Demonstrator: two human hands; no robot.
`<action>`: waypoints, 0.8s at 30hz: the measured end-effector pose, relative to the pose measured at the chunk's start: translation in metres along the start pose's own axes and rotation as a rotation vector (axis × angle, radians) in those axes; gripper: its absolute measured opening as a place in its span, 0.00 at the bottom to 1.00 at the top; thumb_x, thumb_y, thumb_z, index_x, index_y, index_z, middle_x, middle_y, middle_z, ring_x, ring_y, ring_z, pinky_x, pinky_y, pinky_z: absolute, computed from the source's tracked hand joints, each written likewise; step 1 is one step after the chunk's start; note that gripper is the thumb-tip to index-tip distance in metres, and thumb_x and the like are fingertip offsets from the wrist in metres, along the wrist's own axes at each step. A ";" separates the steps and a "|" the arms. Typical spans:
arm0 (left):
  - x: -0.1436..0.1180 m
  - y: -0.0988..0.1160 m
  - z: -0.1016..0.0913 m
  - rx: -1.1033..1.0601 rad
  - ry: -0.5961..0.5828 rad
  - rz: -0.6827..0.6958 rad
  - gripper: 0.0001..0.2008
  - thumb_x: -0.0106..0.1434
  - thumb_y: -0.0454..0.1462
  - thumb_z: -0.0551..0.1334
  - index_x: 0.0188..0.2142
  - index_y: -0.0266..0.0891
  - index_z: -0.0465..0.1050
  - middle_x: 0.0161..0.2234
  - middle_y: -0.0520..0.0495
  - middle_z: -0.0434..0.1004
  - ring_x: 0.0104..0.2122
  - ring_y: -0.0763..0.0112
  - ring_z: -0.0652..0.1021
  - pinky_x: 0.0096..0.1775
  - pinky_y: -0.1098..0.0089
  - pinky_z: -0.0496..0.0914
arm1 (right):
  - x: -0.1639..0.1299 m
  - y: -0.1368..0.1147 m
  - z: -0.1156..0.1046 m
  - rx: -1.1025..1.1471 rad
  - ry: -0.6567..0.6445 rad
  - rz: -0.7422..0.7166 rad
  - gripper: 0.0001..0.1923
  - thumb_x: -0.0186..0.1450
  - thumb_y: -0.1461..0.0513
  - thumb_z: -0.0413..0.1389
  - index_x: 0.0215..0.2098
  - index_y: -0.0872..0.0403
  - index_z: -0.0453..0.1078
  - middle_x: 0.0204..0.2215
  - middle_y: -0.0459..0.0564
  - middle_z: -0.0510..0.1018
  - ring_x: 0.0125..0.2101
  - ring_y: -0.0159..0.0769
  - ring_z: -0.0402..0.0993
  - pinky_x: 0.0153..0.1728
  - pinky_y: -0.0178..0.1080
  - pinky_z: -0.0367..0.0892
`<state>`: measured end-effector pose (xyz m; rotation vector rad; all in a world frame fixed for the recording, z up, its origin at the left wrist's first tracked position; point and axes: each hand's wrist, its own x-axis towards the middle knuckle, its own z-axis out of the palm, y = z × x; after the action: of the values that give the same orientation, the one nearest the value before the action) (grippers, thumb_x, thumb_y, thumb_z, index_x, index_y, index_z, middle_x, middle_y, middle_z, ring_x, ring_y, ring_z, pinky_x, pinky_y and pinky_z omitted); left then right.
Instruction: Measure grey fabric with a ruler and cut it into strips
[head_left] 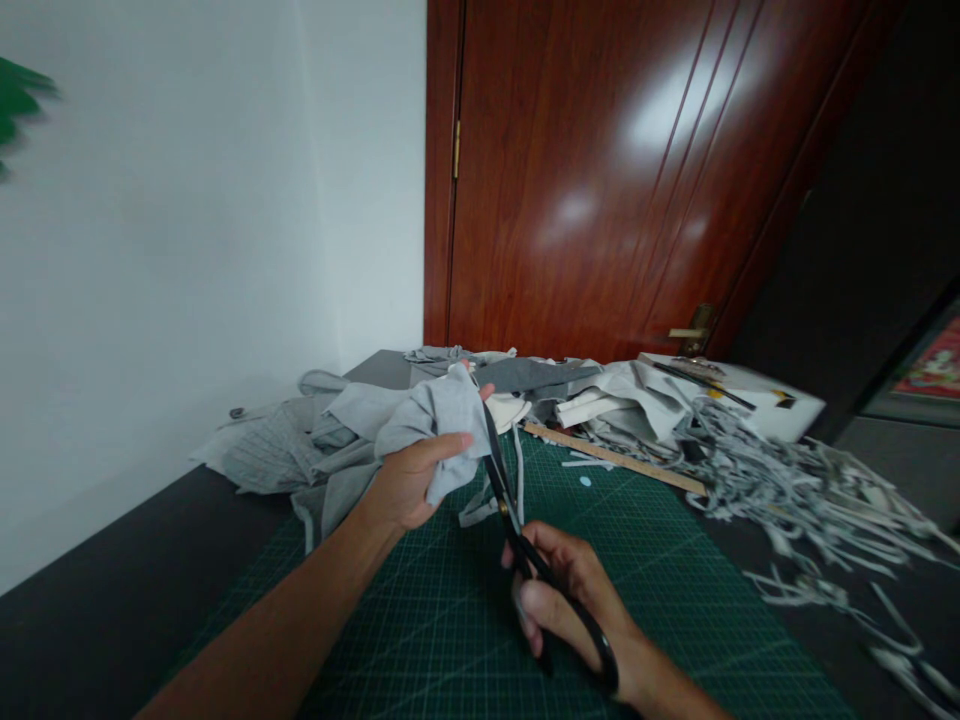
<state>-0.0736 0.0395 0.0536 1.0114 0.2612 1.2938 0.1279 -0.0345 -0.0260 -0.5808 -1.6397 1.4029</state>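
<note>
A bunched piece of light grey fabric [442, 415] is gripped in my left hand [412, 480], thumb on top. My right hand [577, 590] is closed around the black handles of a pair of scissors [504, 500]. The scissor blades point up and away, right at the right-hand edge of the grey fabric. A thin grey strip [519, 465] hangs beside the blades. Both hands are above a green cutting mat [450, 620] with a grid. Whether the blades have fabric between them I cannot tell.
More grey cloth [277, 450] is heaped at the left by the wall. A wooden ruler [615, 458] lies across the mat's far side. Several fabric pieces [637, 395], a white box [787, 405] and a tangled pile of cut strips [795, 500] occupy the back and right.
</note>
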 end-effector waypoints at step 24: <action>0.001 0.002 0.005 0.008 0.016 0.045 0.37 0.58 0.25 0.68 0.67 0.41 0.69 0.55 0.43 0.85 0.55 0.55 0.83 0.57 0.60 0.76 | 0.001 -0.005 0.008 -0.073 0.059 0.047 0.26 0.68 0.41 0.63 0.42 0.55 0.68 0.17 0.37 0.69 0.14 0.24 0.60 0.17 0.28 0.57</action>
<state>-0.0710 0.0377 0.0582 1.0197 0.2573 1.3430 0.1219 -0.0392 -0.0211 -0.7005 -1.6455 1.3509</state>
